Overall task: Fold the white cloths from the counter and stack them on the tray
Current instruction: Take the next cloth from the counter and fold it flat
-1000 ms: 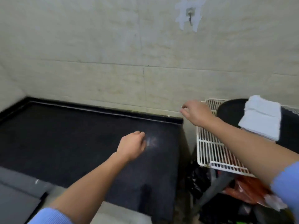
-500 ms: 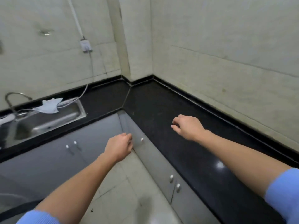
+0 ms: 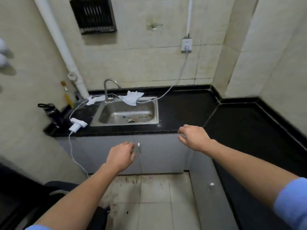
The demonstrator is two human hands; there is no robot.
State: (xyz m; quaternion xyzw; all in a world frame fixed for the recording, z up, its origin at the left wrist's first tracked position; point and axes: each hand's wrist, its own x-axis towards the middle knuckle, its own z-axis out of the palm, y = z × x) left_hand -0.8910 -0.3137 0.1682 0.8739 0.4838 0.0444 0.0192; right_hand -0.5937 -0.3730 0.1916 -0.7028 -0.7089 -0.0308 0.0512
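A crumpled white cloth lies on the back rim of the steel sink, its corner hanging into the basin. Another white cloth lies left of the tap. My left hand hangs in front of the grey cupboard doors, fingers loosely curled, holding nothing. My right hand is stretched toward the black counter edge to the right of the sink, fingers relaxed and empty. Both hands are well short of the cloths. The tray is out of view.
A curved tap stands behind the sink. A white cable runs from a wall socket across the counter to white chargers at the left. A black bottle stands at the far left. The counter turns along the right wall.
The view has swung left from the tray and wire rack, past the counter corner, to the sink. Both hands stayed empty and now point toward the sink counter.
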